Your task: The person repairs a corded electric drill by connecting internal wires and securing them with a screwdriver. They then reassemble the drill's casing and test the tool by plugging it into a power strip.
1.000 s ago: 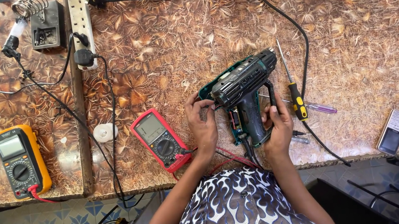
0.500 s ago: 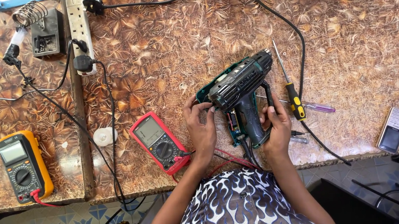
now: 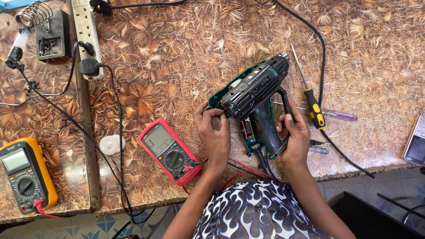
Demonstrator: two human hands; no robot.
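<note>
A dark green and black heat gun (image 3: 255,92) with part of its shell off lies on the brown patterned worktop (image 3: 370,26). My left hand (image 3: 214,135) grips its rear end, fingers curled on the casing. My right hand (image 3: 293,133) holds the handle and its black guard bar from the right. A red multimeter (image 3: 168,151) rests just left of my left hand, with red and black leads (image 3: 238,169) running under my wrists.
A yellow multimeter (image 3: 24,175) lies at far left. A white power strip (image 3: 86,33) and soldering iron stand (image 3: 43,26) sit at the back. A yellow-black screwdriver (image 3: 309,94), a purple-handled tool (image 3: 338,115) and a phone (image 3: 420,140) lie to the right. A black cable (image 3: 313,32) loops across.
The view has shifted slightly; both hands keep their grip on the heat gun, which has barely moved.
</note>
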